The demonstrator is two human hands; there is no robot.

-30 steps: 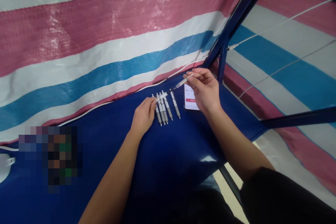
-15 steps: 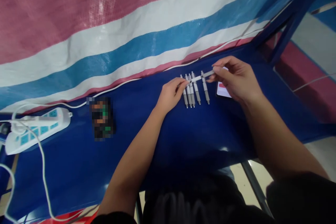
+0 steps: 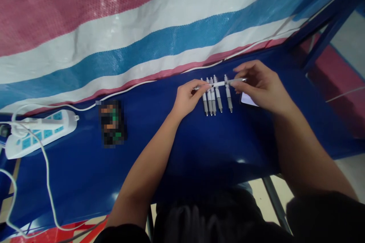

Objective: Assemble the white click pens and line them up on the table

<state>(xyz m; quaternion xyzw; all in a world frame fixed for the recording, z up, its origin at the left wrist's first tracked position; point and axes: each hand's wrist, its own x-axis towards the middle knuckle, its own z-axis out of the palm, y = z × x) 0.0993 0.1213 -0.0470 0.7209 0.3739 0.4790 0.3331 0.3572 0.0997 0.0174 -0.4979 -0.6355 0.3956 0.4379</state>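
A white-and-grey pen [image 3: 219, 84] is held nearly level above the table, between both hands. My left hand [image 3: 189, 97] pinches its left end with thumb and fingers. Farther along, toward the grey end, my right hand [image 3: 261, 85] has closed thumb and fingers on the same pen, whose tip shows past the thumb. Below the held pen, several similar pens [image 3: 219, 100] lie side by side with their tips toward me. One pen [image 3: 229, 100] rests a little apart on the right. The hands and the held pen partly cover the row.
A phone [image 3: 249, 100] with a lit screen lies partly under my right hand. To the left are a blurred-out dark object [image 3: 112, 123] and a white power strip [image 3: 42, 133] with cables. A striped sheet [image 3: 142, 26] hangs behind the blue table [image 3: 199, 152].
The held pen has become more level. My right thumb and fingers now grip farther in from its end, so the tip shows beyond them. The view has shifted slightly.
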